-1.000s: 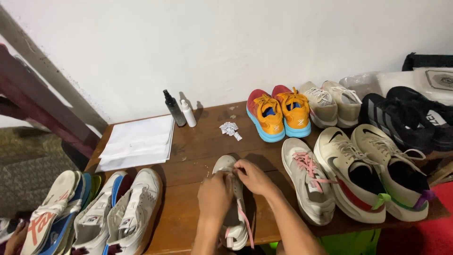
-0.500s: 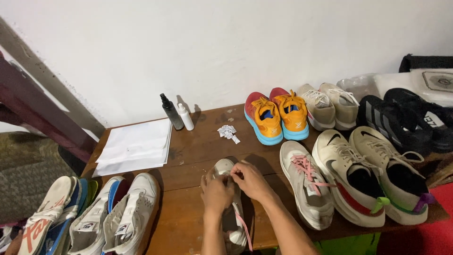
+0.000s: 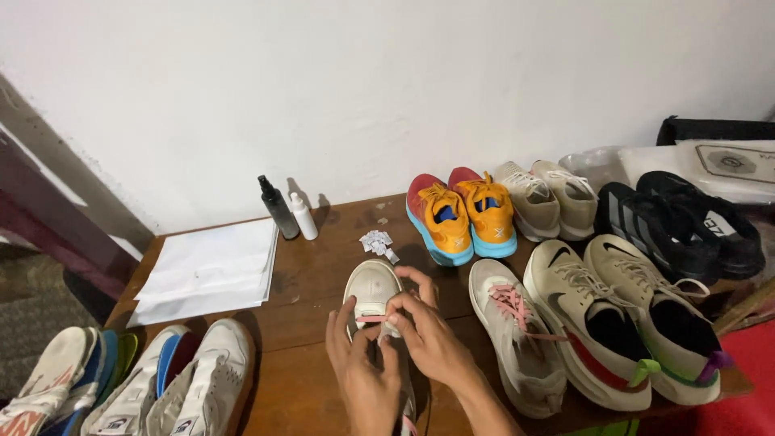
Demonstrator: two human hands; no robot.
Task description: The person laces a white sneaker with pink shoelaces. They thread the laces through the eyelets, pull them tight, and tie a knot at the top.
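Where bare table (image 3: pixel 323 278) lies ahead, left hand (image 3: pixel 361 373) and right hand (image 3: pixel 429 337) both grasping pink lace (image 3: pixel 370 320) on white shoe (image 3: pixel 373 291)

There is one view, from a camera worn on the person's head, looking forward and down over a wooden table (image 3: pixel 323 274) toward a white wall (image 3: pixel 387 89). It sits close enough that both hands fall at the bottom edge, with shoes spread left and right across the frame.

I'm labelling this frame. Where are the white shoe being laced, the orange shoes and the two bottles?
white shoe (image 3: pixel 373 288), head view, bare toe cap.
orange shoes (image 3: pixel 462 214), head view, between the two uppers.
bottles (image 3: pixel 290 212), head view, the dark bottle's side.
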